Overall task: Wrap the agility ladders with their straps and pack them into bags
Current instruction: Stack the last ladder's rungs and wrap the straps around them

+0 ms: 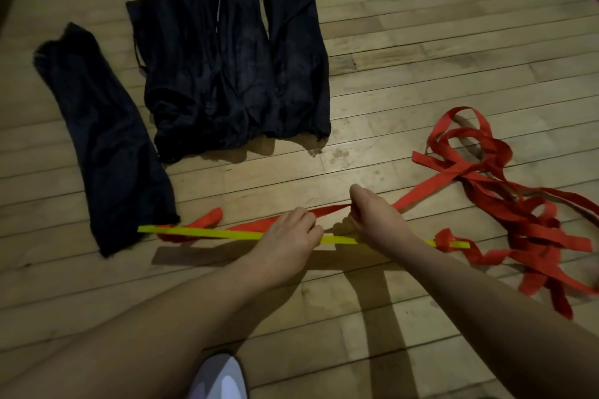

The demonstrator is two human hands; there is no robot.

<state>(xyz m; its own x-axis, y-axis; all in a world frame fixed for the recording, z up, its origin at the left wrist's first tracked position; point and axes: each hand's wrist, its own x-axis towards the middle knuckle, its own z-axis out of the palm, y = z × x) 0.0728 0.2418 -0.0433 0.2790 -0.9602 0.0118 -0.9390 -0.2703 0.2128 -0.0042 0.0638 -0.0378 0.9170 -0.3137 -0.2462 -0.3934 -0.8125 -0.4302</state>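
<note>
While the yellow rungs (207, 232) are lying stacked just above the wooden floor (421, 42), long axis running left to right, the left hand (288, 236) is gripping them mid-length and the right hand (372, 217) is pinching the red strap (327, 211) (flat webbing, trailing right into a loose tangle). Black bags (227, 68) are lying beyond, limp.

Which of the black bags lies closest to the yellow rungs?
The lone black bag on the left, lying apart from the overlapping bag pile; its lower end reaches the left tip of the yellow rungs.
</note>
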